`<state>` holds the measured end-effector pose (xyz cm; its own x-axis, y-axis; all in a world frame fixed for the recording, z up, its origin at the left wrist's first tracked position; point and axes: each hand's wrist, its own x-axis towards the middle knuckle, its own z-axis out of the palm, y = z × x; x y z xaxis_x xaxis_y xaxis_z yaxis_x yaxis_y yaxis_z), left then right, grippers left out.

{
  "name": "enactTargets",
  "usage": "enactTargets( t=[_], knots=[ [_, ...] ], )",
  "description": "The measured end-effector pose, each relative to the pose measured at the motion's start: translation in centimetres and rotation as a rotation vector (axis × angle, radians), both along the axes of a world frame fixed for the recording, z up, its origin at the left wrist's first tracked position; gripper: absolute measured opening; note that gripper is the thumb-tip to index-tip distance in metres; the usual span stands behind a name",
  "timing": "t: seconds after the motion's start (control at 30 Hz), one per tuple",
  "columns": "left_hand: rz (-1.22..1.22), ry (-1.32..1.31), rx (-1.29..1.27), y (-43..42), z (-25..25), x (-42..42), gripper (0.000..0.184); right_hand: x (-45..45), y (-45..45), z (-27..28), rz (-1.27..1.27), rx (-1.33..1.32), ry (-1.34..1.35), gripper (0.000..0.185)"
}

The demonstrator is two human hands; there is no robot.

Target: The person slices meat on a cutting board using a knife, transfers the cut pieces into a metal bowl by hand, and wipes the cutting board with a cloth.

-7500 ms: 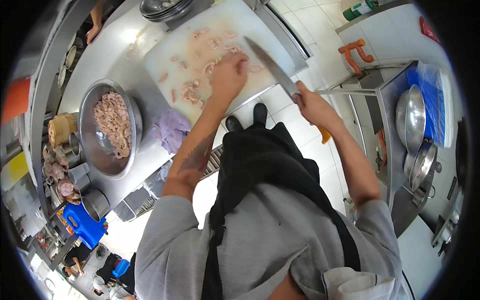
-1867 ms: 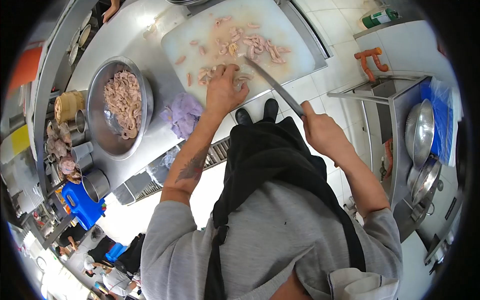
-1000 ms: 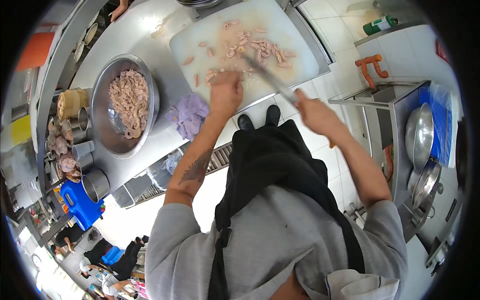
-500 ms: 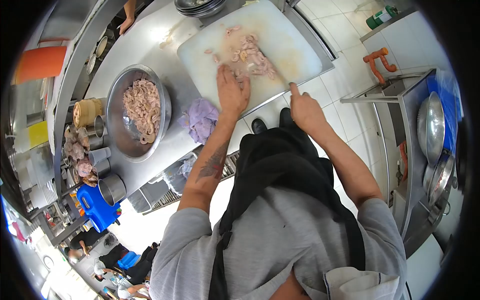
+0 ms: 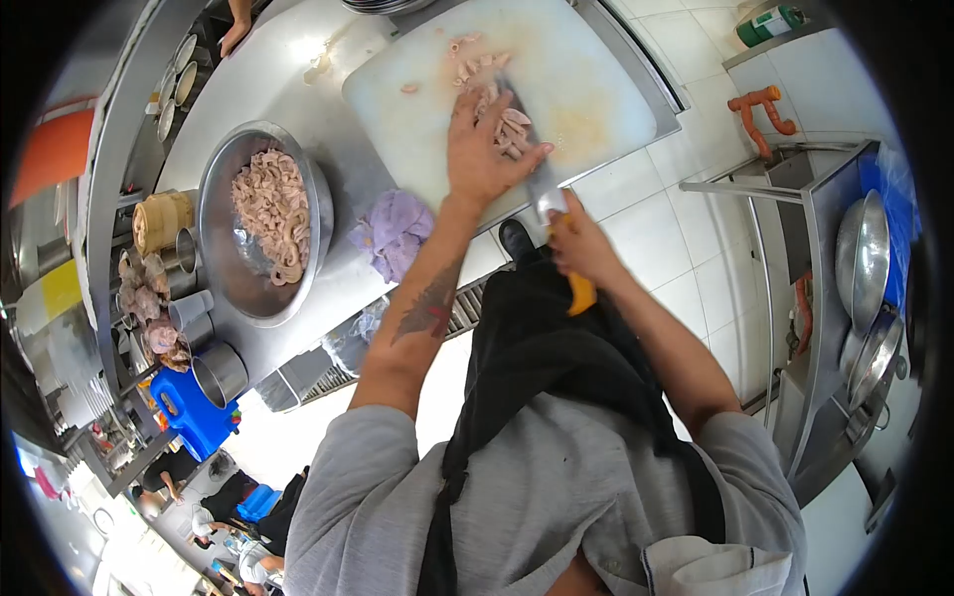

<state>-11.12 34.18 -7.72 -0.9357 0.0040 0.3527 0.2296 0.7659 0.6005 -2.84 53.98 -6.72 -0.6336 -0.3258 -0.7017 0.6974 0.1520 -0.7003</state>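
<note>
On the white cutting board (image 5: 596, 114) lies a heap of pale pink meat pieces (image 5: 512, 132). My left hand (image 5: 482, 159) rests over the heap with its fingers spread, hiding part of it. My right hand (image 5: 584, 243) grips the yellow handle of a large knife (image 5: 543, 189). The blade runs along the right side of the heap, close to my left thumb, and is partly blurred. A steel bowl (image 5: 221, 273) holding many pale meat strips (image 5: 270, 214) stands left of the board. Between bowl and board lies a crumpled purple cloth (image 5: 396, 233).
Stacked metal dishes (image 5: 388, 5) stand behind the board. Another person's hand (image 5: 235, 38) is at the far counter edge. A bamboo steamer (image 5: 164, 221), metal pots and a blue container (image 5: 194, 412) line the left. Metal strainers (image 5: 863, 253) are on the right; people stand at lower left.
The knife has swung to lie beside the meat, which is now gathered closer together. My left hand has moved up onto the heap, and my right hand has shifted left and downward.
</note>
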Motion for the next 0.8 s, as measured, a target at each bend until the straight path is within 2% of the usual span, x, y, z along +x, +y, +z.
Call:
enactTargets(
  t=[0.03,0.07,0.13,0.17,0.2,0.23,0.3,0.33,0.43,0.53,0.6,0.67,0.73,0.8],
  knots=[
    [0.103,0.069,0.027,1.5,-0.2,0.3,0.053,0.9,-2.1,0.0,-0.017,0.018,0.066,0.042],
    [0.098,0.068,0.029,1.9,-1.2,0.1,0.053,1.8,-3.9,0.1,-0.034,0.037,0.132,0.039],
    [0.224,0.142,0.213,2.4,-3.2,0.0,0.034,3.1,-6.6,-0.8,-0.059,-0.013,0.182,0.033],
    [0.229,0.144,0.218,2.5,-3.6,0.0,0.034,3.5,-7.2,-1.1,-0.075,-0.067,0.236,0.028],
    [0.227,0.091,0.338,2.5,-3.0,0.1,0.028,3.7,-7.2,-1.3,-0.063,-0.065,0.238,0.028],
    [0.232,0.045,0.451,2.1,-2.5,0.2,0.023,3.9,-7.2,-1.4,-0.062,-0.033,0.29,0.019],
    [0.226,0.135,0.451,1.8,-1.2,0.2,0.021,4.0,-7.8,-1.3,-0.041,0.026,0.377,0.01],
    [0.19,0.208,0.458,1.4,-0.4,0.1,0.02,3.6,-7.9,1.6,-0.064,-0.008,0.241,0.008],
    [0.272,0.241,0.497,0.7,5.0,0.6,0.019,3.3,-8.6,5.6,0.025,-0.035,0.316,0.008],
    [0.334,0.329,0.528,-3.4,10.3,1.3,0.02,3.1,-11.0,8.0,0.095,-0.052,0.472,0.015],
    [0.401,0.406,0.446,-8.7,12.6,2.0,0.021,3.2,-15.0,8.9,0.212,-0.004,0.742,0.028],
    [0.557,0.577,0.131,-16.3,13.0,2.7,0.018,2.8,-18.7,11.4,0.412,-0.04,0.731,0.036],
    [0.712,0.602,0.148,-24.0,12.1,3.7,0.015,2.1,-20.6,10.9,0.487,-0.076,0.678,0.038],
    [0.922,0.395,-0.013,-30.6,8.2,4.7,0.015,1.0,-20.9,10.3,0.564,-0.065,0.566,0.04]
  ],
)
